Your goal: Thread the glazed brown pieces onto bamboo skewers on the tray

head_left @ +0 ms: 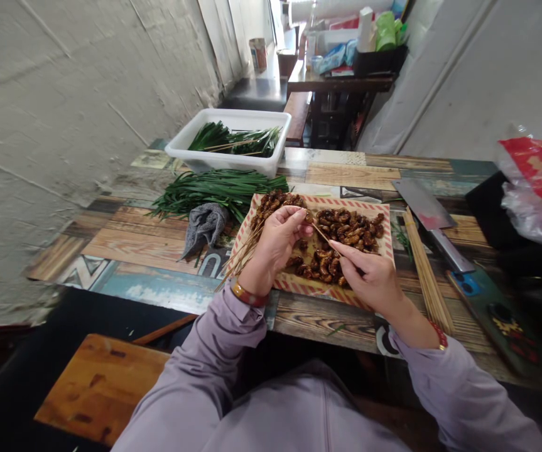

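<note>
My right hand (372,276) is closed on a thin bamboo skewer (323,235), which slants up and left toward my other hand. My left hand (277,242) pinches a small glossy brown food piece (308,216) at the skewer's tip; whether the tip has pierced it is hard to tell. Beneath both hands lies a red-striped tray liner (386,246) with heaps of dark brown, curled, sauced food pieces (348,227); their exact kind is unclear. At its left side, filled skewers (268,204) rest with bare sticks (241,252) pointing toward me, partly behind my left hand.
Left of the liner are green chives (209,191) and a grey cloth (206,226). Behind stands a white plastic tub (233,162) holding greens. To the right lie a skewer bundle (424,270), a cleaver (424,202), a phone (501,314) and a red plastic bag (541,172).
</note>
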{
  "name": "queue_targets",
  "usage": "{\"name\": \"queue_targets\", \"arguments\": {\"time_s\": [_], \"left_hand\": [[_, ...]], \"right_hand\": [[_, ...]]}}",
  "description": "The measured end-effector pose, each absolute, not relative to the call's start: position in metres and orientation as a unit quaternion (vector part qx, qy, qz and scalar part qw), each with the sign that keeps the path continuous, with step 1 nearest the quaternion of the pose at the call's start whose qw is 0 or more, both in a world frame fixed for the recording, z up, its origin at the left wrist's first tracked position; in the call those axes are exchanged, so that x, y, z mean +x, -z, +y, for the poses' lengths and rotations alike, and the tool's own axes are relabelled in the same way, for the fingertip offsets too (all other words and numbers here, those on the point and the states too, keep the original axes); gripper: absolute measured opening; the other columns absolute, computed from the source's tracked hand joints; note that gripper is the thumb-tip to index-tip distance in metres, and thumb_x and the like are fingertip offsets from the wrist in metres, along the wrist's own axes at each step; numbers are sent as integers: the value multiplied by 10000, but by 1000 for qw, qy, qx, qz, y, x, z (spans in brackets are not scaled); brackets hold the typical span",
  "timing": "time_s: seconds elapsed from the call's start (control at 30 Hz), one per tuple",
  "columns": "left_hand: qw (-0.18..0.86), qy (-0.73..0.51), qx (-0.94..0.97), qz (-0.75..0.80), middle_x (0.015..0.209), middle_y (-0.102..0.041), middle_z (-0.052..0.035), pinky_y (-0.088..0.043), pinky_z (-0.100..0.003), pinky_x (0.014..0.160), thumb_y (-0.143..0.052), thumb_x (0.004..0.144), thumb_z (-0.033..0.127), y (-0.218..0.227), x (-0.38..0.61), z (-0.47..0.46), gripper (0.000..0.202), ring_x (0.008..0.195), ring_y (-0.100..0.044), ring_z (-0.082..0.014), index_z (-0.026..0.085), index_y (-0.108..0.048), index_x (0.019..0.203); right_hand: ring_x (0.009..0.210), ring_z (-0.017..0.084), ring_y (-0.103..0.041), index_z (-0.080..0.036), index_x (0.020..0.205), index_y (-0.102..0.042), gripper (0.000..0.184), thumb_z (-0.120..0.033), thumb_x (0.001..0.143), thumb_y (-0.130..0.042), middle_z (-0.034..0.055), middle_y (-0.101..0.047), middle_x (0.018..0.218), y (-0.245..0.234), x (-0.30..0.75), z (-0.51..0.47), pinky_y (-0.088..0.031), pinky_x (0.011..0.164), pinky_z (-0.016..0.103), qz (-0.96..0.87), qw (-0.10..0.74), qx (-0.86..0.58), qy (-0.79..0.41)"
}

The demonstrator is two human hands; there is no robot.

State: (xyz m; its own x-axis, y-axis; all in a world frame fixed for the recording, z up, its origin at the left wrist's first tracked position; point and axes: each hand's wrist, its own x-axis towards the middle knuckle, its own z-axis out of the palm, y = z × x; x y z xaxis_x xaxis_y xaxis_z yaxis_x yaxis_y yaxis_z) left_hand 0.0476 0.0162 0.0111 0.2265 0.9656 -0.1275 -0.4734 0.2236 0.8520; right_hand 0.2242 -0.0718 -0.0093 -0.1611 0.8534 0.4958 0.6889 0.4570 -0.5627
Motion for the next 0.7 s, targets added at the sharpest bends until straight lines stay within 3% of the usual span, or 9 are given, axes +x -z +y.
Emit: {"name": "queue_targets", "arguments": {"time_s": [0.3, 0.7], "left_hand": [[662, -524, 397, 361, 678, -615, 38, -470, -202, 575, -786, 650, 299, -14, 48, 13, 345, 556, -598, -73, 162, -549, 859], [672, -504, 412, 353, 679, -612, 43, -483, -210, 597, -786, 643, 302, -11, 54, 7, 349, 573, -619, -84, 159, -526, 826]], "right_hand": [[769, 140, -730, -233, 1223, -644, 359, -203, 908, -474, 32, -727, 1093, 10, 225, -71, -596, 770, 247, -753, 387, -521, -101], [882, 141, -727, -239, 1214, -647, 365, -159, 900, -478, 10, -712, 1124, 13, 222, -68, -589, 827, 237, -751, 412, -512, -63]]}}
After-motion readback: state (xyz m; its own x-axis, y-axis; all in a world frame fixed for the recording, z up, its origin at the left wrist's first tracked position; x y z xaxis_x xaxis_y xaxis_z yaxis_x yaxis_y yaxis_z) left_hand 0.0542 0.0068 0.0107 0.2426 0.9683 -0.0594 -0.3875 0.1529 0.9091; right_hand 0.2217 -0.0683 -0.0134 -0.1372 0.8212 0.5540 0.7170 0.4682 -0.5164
